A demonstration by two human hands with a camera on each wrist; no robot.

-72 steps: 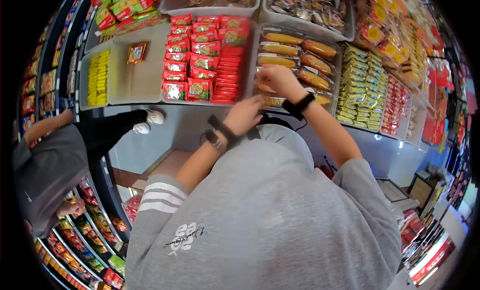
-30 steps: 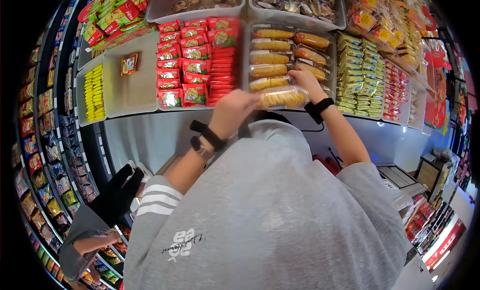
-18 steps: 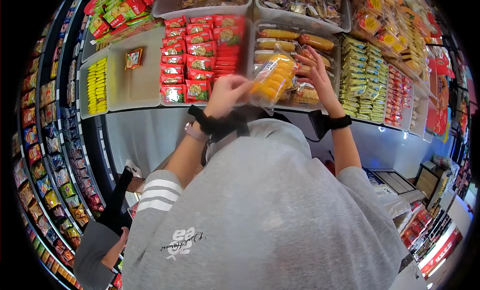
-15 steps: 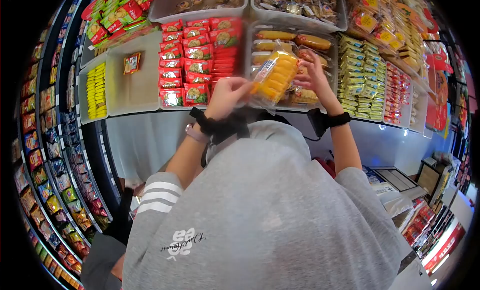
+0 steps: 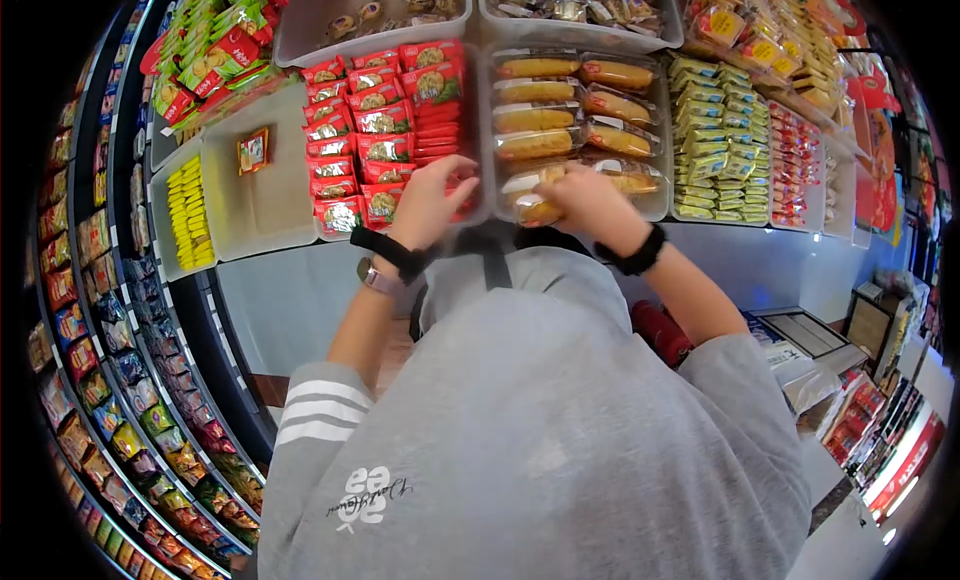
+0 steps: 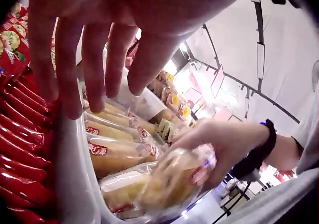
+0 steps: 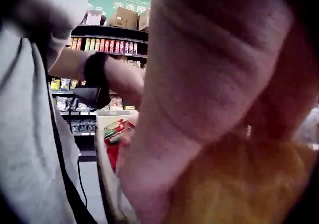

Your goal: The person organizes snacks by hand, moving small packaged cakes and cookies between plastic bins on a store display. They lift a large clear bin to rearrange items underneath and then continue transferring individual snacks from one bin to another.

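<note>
My right hand (image 5: 597, 210) grips a clear-wrapped bread roll (image 6: 174, 181) at the front of the grey plastic bin (image 6: 75, 159). In the right wrist view the hand's own bulk fills most of the frame, with blurred golden bread (image 7: 239, 184) below it. Behind the held roll, several more wrapped bread rolls (image 5: 535, 117) lie in two columns. My left hand (image 5: 430, 205) hovers by the bin's left edge and the red cookie packets (image 5: 385, 120), its fingers (image 6: 94, 59) spread and holding nothing in the left wrist view.
Green-gold wrapped snacks (image 5: 710, 140) fill the bin to the right. Farther left, a bin (image 5: 265, 205) holds one small packet (image 5: 253, 150), beside yellow packets (image 5: 188, 210). More bins stand behind. Snack shelves (image 5: 130, 400) line the left side.
The wrapped roll, raised between both hands half a second ago, is now down at the bin's front under my right hand. My left hand has let go and moved left. The other person is out of view.
</note>
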